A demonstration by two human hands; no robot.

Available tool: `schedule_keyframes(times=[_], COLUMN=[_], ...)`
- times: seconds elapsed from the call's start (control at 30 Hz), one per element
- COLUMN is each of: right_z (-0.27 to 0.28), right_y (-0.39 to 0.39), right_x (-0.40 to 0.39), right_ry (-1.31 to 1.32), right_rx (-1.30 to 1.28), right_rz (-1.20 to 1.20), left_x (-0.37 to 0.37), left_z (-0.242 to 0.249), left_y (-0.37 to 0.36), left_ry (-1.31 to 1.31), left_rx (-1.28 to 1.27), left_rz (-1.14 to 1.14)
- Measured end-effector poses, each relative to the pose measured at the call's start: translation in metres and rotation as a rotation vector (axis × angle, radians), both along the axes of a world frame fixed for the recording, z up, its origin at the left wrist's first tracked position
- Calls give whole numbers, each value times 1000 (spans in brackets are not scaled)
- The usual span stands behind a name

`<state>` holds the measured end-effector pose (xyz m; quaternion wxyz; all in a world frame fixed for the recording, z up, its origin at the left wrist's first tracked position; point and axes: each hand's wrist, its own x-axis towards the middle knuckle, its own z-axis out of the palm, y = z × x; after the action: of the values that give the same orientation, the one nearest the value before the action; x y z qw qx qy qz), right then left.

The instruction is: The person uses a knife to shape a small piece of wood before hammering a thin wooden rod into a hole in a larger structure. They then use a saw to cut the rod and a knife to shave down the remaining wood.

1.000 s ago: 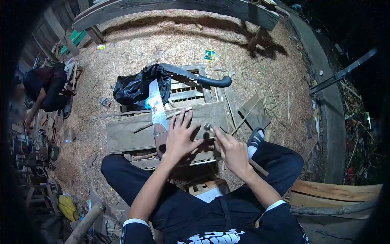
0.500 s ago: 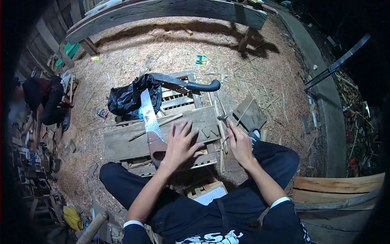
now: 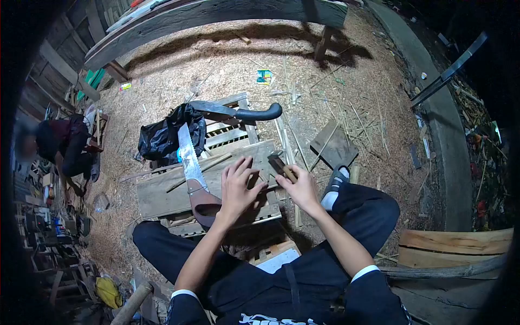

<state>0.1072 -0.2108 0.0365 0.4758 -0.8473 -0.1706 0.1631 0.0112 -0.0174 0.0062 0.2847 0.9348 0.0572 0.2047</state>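
Over the wooden board [image 3: 162, 193], my left hand [image 3: 236, 189] has its fingers spread and holds nothing. My right hand [image 3: 299, 189] is closed around the wooden handle of a small hammer [image 3: 278, 163], its metal head near the board's right end. Left of my left hand lies a handsaw [image 3: 190, 160] with a brown handle. Its tip reaches a black plastic bag [image 3: 162, 134]. Behind the board, a large knife with a black handle [image 3: 259, 113] rests on the slatted wood.
A person [image 3: 67, 138] sits at the far left. A long wooden bench [image 3: 216, 17] spans the back. A square board [image 3: 334, 145] lies on the ground at right, and planks [image 3: 455, 240] stand at the lower right.
My right hand has moved slightly left with the hammer, which is now turned so more of it shows. The whole view has shifted a little.
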Motion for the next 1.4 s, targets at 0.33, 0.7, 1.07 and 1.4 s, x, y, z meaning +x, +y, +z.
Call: schedule_keyframes(times=[0.33, 0.7, 1.07, 1.4], right_z=[-50, -52, -46, 0], right_y=[8, -1, 4, 12], right_x=[-2, -1, -4, -21], right_ry=[146, 197, 146, -371], right_rx=[308, 384, 301, 5], right_rz=[-61, -39, -22, 53], left_x=[0, 4, -1, -50], left_z=[-2, -2, -1, 16], left_y=[-3, -10, -4, 87], left_ry=[7, 7, 26, 91], left_rx=[-40, 2, -21, 261], left_rz=[15, 24, -20, 197])
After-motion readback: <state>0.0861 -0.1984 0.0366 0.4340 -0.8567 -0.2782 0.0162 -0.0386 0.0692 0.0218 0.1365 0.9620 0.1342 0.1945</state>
